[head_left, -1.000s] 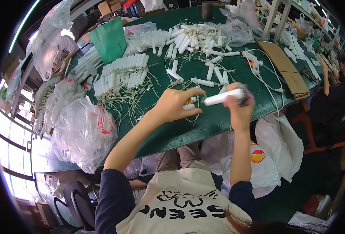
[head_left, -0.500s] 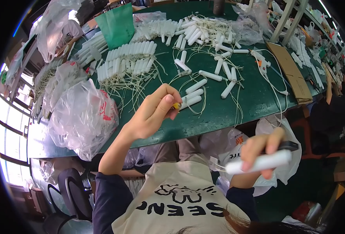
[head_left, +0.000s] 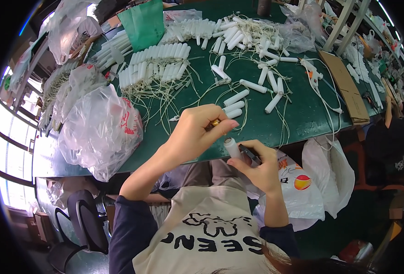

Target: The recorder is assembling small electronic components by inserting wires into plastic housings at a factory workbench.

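Observation:
Over the table's near edge my left hand (head_left: 193, 132) is closed, its fingers curled round a small yellow, brass-looking piece (head_left: 215, 123) that is mostly hidden. Just to the right and lower, my right hand (head_left: 261, 169) grips a white cylindrical tube (head_left: 232, 148), tilted with one round end up toward the left hand. A black object (head_left: 250, 154), perhaps a hand tool, sits in the same right hand beside the tube. The two hands are close but apart. Beyond them on the green table (head_left: 179, 148) lie several similar white tubes (head_left: 233, 111) with thin cream wires.
Rows of white tubes (head_left: 156, 68) with tangled wires stand at the left back, and a loose heap (head_left: 238, 36) lies further right. A clear plastic bag (head_left: 99, 132) bulges over the left edge. A glue gun (head_left: 312, 73) lies near a cardboard strip (head_left: 343, 86). White bags (head_left: 330, 173) hang below.
My right hand has come from the lower right, inward and up, turning the tube from sideways to end-up. My left hand has shifted slightly right and rolled over, still holding the yellow piece.

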`<state>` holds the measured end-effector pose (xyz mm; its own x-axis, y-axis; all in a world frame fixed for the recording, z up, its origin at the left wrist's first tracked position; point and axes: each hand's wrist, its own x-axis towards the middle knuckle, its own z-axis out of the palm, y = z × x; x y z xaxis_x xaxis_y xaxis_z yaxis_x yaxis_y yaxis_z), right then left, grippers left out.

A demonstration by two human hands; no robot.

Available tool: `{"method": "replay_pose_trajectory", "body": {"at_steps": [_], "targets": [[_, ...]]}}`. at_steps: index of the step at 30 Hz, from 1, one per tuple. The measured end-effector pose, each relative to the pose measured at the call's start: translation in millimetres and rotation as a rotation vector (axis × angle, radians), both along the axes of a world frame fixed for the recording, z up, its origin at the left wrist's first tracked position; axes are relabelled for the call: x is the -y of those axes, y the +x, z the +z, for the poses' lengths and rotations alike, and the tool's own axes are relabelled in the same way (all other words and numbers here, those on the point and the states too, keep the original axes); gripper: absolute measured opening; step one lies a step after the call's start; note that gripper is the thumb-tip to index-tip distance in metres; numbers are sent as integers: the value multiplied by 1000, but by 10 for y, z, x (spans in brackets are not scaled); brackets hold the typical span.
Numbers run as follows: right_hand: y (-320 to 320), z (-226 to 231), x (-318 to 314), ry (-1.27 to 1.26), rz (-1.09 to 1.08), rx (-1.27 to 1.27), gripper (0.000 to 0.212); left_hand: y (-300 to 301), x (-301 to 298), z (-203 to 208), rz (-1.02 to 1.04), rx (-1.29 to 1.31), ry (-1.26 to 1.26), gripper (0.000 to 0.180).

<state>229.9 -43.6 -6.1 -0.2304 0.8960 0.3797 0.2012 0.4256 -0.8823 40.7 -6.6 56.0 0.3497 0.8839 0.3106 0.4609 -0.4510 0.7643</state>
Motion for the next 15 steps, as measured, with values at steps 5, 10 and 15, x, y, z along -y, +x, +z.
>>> {"method": "replay_pose_trajectory", "body": {"at_steps": [5,10,15], "targets": [[-50,16,-22,9,-45,-13,35,-17,-37,-56,-73,-23,214,15],[-110,-7,-25,44,-67,8,35,-34,-20,-91,-77,-68,265,17],[-189,-87,-44,89,-94,49,31,-33,35,-80,-67,-374,661,20]]}}
